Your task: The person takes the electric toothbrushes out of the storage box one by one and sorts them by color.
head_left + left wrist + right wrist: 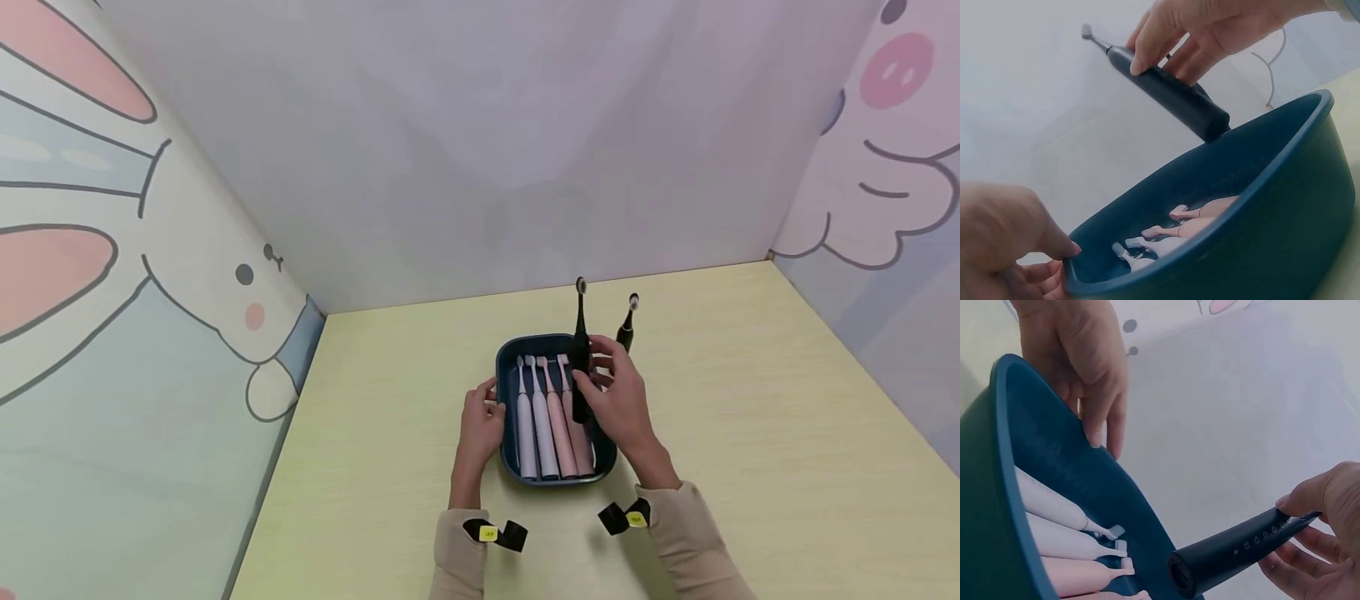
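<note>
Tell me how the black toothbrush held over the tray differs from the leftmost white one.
The black brush has a dark handle; the white brush, a pale one. The right hand grips the black brush; the white brush lies in the tray. Symbols show on the black brush's handle; none show on the white brush's. Both taper to a slim neck and small head.

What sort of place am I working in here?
Probably a small staged booth, perhaps for recording: a pale yellow tabletop is backed by a plain whitish panel, with a cartoon rabbit wall on the left and another cartoon-printed wall on the right.
</note>
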`<state>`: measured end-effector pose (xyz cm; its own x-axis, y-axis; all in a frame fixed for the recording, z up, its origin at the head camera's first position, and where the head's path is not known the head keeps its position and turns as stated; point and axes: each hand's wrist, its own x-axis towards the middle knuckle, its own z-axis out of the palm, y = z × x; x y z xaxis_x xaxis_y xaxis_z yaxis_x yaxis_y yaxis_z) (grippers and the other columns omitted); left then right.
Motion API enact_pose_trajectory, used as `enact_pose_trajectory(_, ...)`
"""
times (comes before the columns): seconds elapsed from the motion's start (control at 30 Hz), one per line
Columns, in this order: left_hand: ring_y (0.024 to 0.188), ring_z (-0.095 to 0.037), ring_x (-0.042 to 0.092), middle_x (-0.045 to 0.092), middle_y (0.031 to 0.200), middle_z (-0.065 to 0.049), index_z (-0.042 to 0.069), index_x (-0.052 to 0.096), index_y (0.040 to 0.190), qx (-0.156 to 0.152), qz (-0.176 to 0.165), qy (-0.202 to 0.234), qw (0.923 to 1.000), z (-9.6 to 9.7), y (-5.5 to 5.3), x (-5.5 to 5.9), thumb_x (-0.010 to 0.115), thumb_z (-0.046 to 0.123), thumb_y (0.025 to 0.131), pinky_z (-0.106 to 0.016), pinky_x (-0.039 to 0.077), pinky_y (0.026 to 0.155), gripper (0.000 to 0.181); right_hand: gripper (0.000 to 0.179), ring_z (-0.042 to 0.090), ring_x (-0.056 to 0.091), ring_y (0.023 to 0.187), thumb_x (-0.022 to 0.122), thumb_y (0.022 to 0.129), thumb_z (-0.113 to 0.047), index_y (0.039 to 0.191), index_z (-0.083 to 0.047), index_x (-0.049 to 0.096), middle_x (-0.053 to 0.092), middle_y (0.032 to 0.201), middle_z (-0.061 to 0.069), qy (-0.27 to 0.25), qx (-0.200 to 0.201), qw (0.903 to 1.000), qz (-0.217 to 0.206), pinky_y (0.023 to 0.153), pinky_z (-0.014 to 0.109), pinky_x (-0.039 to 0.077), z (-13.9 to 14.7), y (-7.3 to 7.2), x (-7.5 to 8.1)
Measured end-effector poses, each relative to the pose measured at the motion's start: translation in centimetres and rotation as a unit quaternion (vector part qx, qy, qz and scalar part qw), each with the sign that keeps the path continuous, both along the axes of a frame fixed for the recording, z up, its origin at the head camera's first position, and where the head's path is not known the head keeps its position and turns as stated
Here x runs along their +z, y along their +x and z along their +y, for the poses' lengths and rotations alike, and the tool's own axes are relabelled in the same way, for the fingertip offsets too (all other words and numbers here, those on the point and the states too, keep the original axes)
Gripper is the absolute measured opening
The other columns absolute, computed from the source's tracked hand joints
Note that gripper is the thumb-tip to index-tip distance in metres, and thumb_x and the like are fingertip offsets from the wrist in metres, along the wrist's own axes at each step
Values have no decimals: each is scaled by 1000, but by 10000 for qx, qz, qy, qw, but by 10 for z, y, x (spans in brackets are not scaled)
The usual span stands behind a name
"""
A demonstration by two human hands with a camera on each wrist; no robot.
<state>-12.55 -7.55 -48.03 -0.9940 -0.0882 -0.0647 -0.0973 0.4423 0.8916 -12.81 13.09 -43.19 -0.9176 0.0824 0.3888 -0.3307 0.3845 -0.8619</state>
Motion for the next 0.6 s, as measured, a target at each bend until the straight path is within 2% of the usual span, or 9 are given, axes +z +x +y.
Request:
enact_pose_trajectory(0.13, 89, -18, 54, 49, 111, -14, 4, 47, 138, -14, -25, 27, 10000, 0, 0, 1, 51, 2, 94, -31, 49, 72, 44, 54, 26, 62, 94, 68, 85, -1, 134, -8, 48, 58, 119, 15, -26, -145, 9998, 114, 80, 43, 54, 6, 0, 4)
enact_pose_trajectory(0.33, 90, -19, 54, 49, 112, -13, 5, 46, 139, 6, -118, 47, 9999, 0, 1, 2, 50, 3, 95, -31, 49, 73, 45, 54, 14, 57, 93, 68, 84, 2, 133, -6, 49, 57, 118, 14, -160, -348, 9991, 195, 79, 15, 50, 15, 1, 8)
enact_pose_trajectory(0.47, 90, -19, 54, 49, 111, -13, 5, 47, 139, -4, -65, 28, 10000, 0, 1, 2, 50, 3, 95, -32, 49, 74, 44, 53, 7, 56, 95, 67, 84, 2, 133, -6, 49, 57, 119, 13, -269, -532, 9979, 253, 78, 9, 47, 22, 3, 9)
enact_pose_trajectory(0.6, 89, -19, 54, 49, 110, -13, 4, 47, 138, -9, -7, 36, 10000, 0, 1, 1, 51, 2, 94, -32, 49, 73, 44, 54, 8, 57, 96, 67, 83, 2, 133, -7, 50, 58, 120, 12, -518, -704, 9957, 316, 80, 9, 47, 30, 4, 7)
